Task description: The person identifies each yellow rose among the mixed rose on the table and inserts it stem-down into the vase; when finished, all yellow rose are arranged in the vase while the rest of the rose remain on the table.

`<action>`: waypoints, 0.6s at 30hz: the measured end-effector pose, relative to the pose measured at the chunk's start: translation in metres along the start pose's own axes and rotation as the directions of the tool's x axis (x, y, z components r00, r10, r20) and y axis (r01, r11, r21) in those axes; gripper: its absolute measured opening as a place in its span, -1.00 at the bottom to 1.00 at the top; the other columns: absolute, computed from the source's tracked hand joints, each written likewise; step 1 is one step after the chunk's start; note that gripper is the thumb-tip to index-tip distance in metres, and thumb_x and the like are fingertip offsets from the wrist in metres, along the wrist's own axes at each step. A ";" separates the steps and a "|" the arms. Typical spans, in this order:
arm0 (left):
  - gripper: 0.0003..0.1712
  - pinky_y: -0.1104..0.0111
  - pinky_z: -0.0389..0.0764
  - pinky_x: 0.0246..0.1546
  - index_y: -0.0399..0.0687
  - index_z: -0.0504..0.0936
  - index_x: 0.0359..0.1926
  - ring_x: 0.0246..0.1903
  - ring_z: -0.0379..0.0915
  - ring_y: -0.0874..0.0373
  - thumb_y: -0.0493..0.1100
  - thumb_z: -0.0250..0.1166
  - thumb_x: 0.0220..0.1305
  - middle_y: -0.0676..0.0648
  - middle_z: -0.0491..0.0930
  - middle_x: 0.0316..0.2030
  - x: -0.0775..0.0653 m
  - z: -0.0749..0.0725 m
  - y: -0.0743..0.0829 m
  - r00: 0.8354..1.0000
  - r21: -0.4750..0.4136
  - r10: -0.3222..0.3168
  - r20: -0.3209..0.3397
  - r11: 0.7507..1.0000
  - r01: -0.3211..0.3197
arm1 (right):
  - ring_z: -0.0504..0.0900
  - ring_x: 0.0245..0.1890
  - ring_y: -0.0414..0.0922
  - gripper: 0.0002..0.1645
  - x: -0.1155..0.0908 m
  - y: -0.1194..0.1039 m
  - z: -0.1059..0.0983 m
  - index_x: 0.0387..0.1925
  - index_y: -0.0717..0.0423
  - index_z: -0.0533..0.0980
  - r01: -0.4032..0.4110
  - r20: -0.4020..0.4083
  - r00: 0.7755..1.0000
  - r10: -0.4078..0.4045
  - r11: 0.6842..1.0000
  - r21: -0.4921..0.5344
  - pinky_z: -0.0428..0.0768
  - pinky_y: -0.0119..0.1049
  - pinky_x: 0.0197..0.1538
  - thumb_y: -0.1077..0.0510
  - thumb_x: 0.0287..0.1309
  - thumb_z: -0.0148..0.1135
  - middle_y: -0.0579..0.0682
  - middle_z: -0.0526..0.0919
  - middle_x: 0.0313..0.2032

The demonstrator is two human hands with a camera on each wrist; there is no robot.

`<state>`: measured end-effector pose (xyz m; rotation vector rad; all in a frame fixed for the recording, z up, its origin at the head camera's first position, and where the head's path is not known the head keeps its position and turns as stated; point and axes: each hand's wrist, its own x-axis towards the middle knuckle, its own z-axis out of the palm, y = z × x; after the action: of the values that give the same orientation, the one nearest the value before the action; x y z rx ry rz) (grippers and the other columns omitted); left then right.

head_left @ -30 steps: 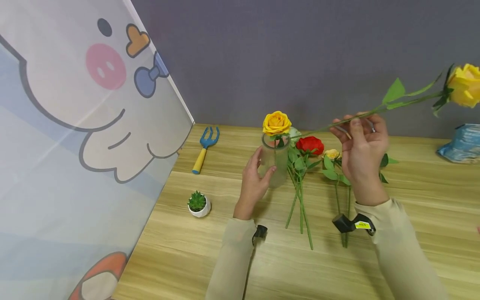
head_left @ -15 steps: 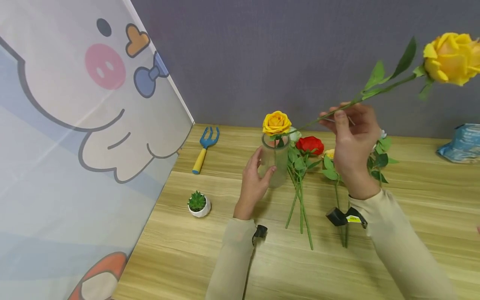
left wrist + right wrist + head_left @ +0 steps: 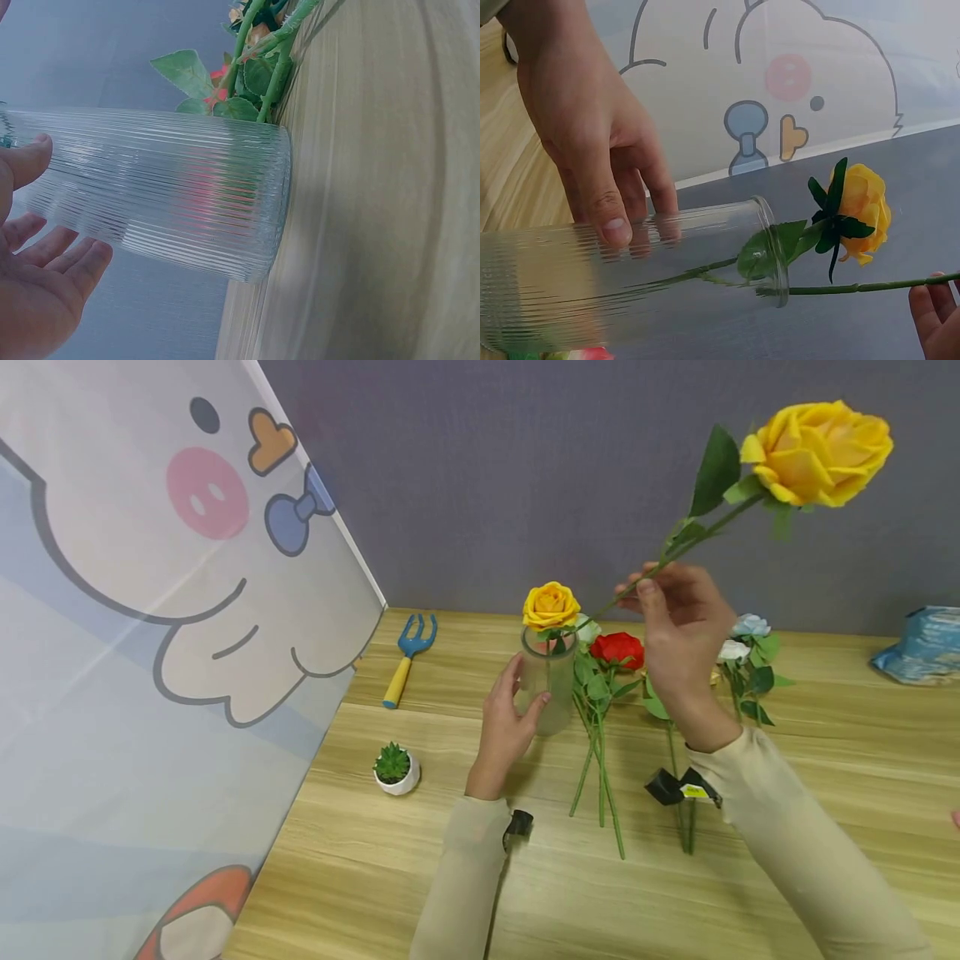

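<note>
My left hand (image 3: 501, 735) holds a ribbed clear glass vase (image 3: 553, 714), thumb on the near side and fingers round the far side. The vase stands upright on the table, and a yellow rose (image 3: 551, 607) stands in it with its stem (image 3: 697, 271) showing through the glass. My right hand (image 3: 678, 631) pinches the green stem of a second, long-stemmed yellow rose (image 3: 821, 456), whose bloom tilts up to the right. In the right wrist view this rose's lower stem (image 3: 847, 288) runs to the vase's mouth, its end overlapping the rim.
Right of the vase lie a red rose (image 3: 618, 650) and other stems. White and light blue flowers (image 3: 750, 627) lie further right, near a blue packet (image 3: 922, 647). A toy garden fork (image 3: 411, 652) and potted succulent (image 3: 395, 768) are at left. A grey wall stands behind.
My right hand has moved left with the second yellow rose, and its bloom has swung up and left, steepening the stem. The left hand and vase have stayed in place.
</note>
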<state>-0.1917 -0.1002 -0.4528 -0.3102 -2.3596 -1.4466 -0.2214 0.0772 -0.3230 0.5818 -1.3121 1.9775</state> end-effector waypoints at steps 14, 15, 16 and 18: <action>-0.21 0.08 0.56 0.32 -0.43 0.26 0.47 0.32 0.43 -0.22 -0.25 0.40 0.36 -0.40 0.45 0.32 0.000 0.001 -0.001 1.000 0.002 0.013 -0.014 1.000 -0.013 | 0.76 -0.34 -0.12 -0.88 0.000 0.008 0.004 -0.21 0.43 0.62 -0.030 0.021 0.999 0.031 0.999 -0.041 0.77 -0.36 -0.17 0.52 0.32 0.17 0.01 0.75 -0.32; -0.21 0.08 0.56 0.32 -0.43 0.26 0.47 0.32 0.43 -0.22 -0.25 0.40 0.36 -0.40 0.45 0.32 0.000 0.001 -0.001 1.000 0.002 0.013 -0.014 1.000 -0.013 | 0.76 -0.34 -0.12 -0.88 0.000 0.009 0.004 -0.21 0.43 0.62 -0.033 0.023 0.999 0.034 0.999 -0.041 0.77 -0.36 -0.17 0.52 0.32 0.16 0.01 0.75 -0.32; -0.21 0.08 0.56 0.32 -0.43 0.26 0.47 0.32 0.43 -0.22 -0.25 0.40 0.36 -0.40 0.46 0.32 0.000 0.000 -0.001 1.000 0.003 0.015 -0.015 1.000 -0.015 | 0.76 -0.34 -0.12 -0.87 0.000 0.010 0.005 -0.21 0.42 0.62 -0.039 0.021 0.999 0.040 0.999 -0.038 0.77 -0.37 -0.18 0.53 0.32 0.17 0.01 0.75 -0.33; -0.21 0.08 0.56 0.32 -0.43 0.27 0.47 0.32 0.44 -0.22 -0.25 0.41 0.35 -0.40 0.46 0.32 0.000 0.000 -0.001 1.000 0.004 0.014 -0.016 1.000 -0.014 | 0.76 -0.34 -0.13 -0.84 0.000 0.011 0.005 -0.21 0.37 0.64 -0.050 0.019 0.999 0.051 0.998 -0.040 0.77 -0.38 -0.19 0.53 0.31 0.17 0.02 0.75 -0.33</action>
<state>-0.1925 -0.1002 -0.4534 -0.3120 -2.3431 -1.4329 -0.2290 0.0699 -0.3278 0.5553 -1.3875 1.9860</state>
